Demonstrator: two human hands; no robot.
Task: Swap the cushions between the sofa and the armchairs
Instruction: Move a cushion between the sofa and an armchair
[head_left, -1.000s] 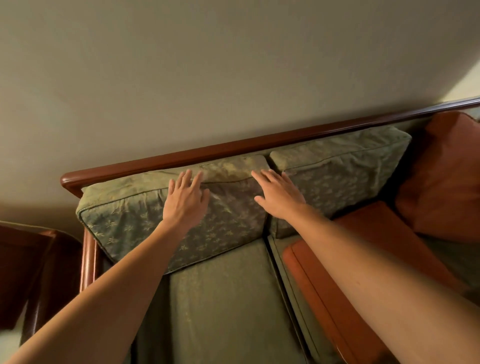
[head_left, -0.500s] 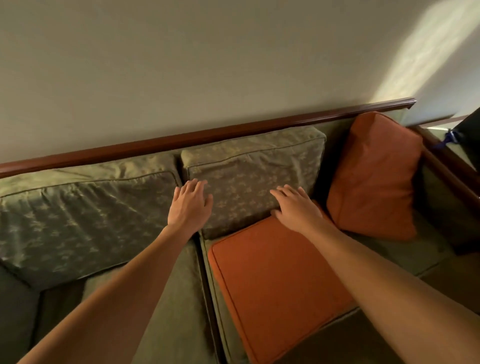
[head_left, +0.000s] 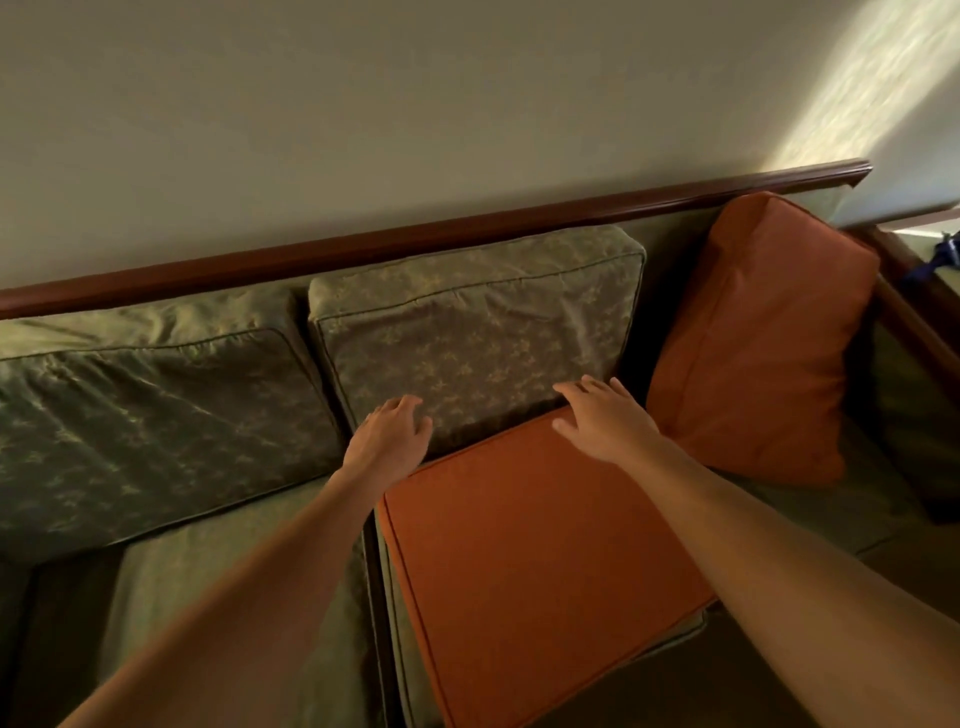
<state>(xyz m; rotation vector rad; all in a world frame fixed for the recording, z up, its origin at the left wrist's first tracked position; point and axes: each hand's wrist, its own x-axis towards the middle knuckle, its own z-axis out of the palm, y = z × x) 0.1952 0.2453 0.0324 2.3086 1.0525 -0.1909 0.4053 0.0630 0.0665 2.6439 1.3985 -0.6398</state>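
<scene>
A green sofa with a dark wooden top rail (head_left: 467, 234) runs along the wall. Two green patterned back cushions lean on it: one on the left (head_left: 156, 415), one in the middle (head_left: 478, 332). An orange seat cushion (head_left: 530, 561) lies flat on the middle seat. An orange back cushion (head_left: 763, 338) stands upright at the right end. My left hand (head_left: 389, 436) rests with relaxed fingers on the lower left of the middle green cushion. My right hand (head_left: 602, 415) lies at that cushion's lower right corner, over the orange seat cushion's back edge.
The green seat cushion (head_left: 234, 597) on the left lies bare. A wooden armrest (head_left: 919, 332) closes the sofa's right end, with a dark blue object (head_left: 935, 260) beyond it. A plain wall rises behind the sofa.
The view has swung right along the sofa. Both hands have left the left green cushion and slid down to the bottom of the middle green cushion.
</scene>
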